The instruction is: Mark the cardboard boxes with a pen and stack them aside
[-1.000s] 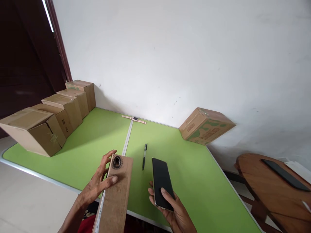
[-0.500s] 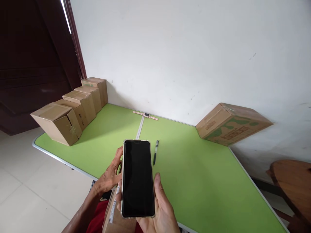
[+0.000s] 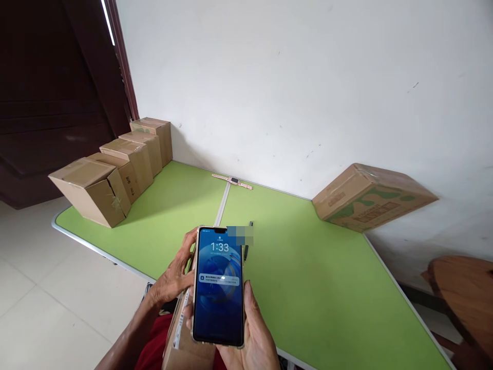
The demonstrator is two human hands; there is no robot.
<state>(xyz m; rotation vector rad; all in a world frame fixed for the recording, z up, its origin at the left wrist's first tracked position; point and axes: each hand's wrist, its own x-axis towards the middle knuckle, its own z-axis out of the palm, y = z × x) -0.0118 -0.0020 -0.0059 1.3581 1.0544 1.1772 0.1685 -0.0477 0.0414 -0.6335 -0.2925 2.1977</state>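
Observation:
A smartphone point(image 3: 218, 313) in a clear case stands upright before me, its screen lit with the time 1:33 and a notification bar. My right hand point(image 3: 256, 329) grips its lower part, thumb along the right edge and other fingers behind. At the upper left edge, my left hand point(image 3: 175, 275) has its thumb and fingers curled against the phone; some fingertips are hidden behind it. Below, a cardboard box point(image 3: 192, 354) with a white label rests at my lap. Just right of the phone lies a pen point(image 3: 246, 252), partly covered by a blurred patch.
A pink-strapped watch point(image 3: 234, 181) lies at the back edge of the green table point(image 3: 308, 277). Several cardboard boxes point(image 3: 92, 190) line the left side. Another carton point(image 3: 370, 200) sits at the right, against the wall. A wooden stool point(image 3: 462, 288) stands beyond the right edge.
The phone's black screen has lit up and now shows a lock screen. Both hands keep their hold, and the view has shifted slightly.

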